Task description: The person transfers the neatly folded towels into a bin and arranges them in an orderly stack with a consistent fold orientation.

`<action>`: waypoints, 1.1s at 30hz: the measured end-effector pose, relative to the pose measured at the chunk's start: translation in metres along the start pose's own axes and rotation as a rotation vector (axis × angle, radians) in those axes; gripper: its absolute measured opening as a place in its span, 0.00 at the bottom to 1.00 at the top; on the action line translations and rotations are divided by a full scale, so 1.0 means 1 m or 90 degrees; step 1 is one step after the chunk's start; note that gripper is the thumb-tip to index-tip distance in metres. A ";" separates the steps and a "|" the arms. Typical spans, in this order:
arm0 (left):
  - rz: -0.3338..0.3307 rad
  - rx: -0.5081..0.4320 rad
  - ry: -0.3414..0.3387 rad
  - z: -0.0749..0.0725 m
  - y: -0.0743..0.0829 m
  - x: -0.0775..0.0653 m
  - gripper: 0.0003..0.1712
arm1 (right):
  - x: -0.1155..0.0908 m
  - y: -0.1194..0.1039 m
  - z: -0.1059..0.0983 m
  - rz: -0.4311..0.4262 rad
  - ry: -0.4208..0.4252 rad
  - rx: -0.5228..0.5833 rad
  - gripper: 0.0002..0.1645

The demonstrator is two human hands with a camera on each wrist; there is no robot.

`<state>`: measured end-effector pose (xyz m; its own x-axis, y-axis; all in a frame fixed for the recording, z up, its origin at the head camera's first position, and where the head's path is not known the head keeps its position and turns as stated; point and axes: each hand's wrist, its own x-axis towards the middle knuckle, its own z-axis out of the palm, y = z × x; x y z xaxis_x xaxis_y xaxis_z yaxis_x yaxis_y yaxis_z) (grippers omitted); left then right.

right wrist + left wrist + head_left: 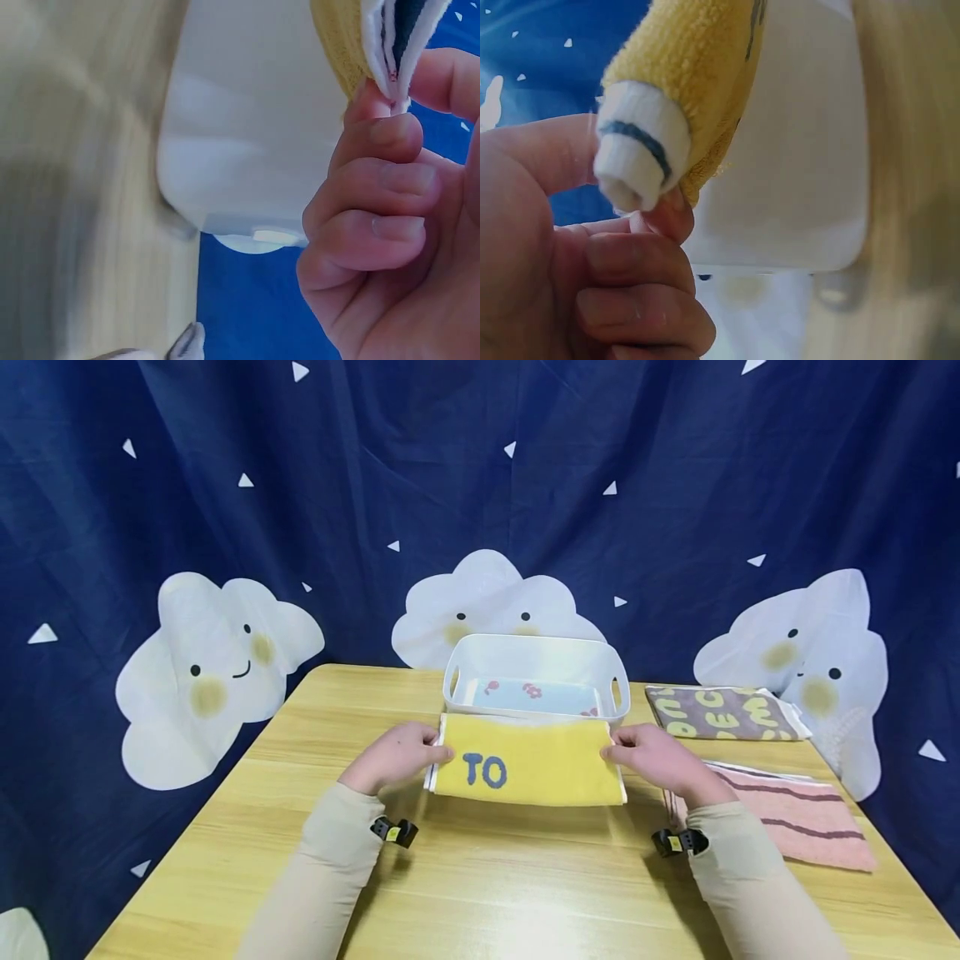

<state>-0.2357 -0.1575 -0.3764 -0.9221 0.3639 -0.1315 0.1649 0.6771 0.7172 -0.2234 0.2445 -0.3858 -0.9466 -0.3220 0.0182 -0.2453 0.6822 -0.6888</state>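
A folded yellow towel [555, 760] with the blue letters "TO" hangs between both hands, overlapping the front of a white plastic bin [536, 652] in the head view. My left hand [401, 753] pinches its left edge between thumb and fingers. On the other side my right hand [656, 758] pinches the right edge. The left wrist view shows the towel's rolled white border with a dark stripe above the curled fingers [641, 300]. Layered white edges of the towel [394, 45] show in the right wrist view. Inside the bin lies a light blue cloth [510, 693] with red flowers.
At the back right lies a folded grey-brown towel [720, 714] with yellow letters. A folded pink towel [810, 818] with dark stripes lies nearer, partly behind the right forearm. The wooden table [510, 877] extends toward me. A dark blue curtain [450, 460] with clouds hangs behind.
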 end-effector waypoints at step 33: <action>0.010 0.017 0.036 -0.043 0.022 0.058 0.16 | 0.040 -0.012 -0.039 0.048 0.056 0.025 0.18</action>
<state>-0.3008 -0.1489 -0.3384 -0.9373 0.3389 -0.0814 0.1881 0.6886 0.7003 -0.2665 0.2490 -0.3490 -0.9771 -0.2108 0.0274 -0.1660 0.6761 -0.7179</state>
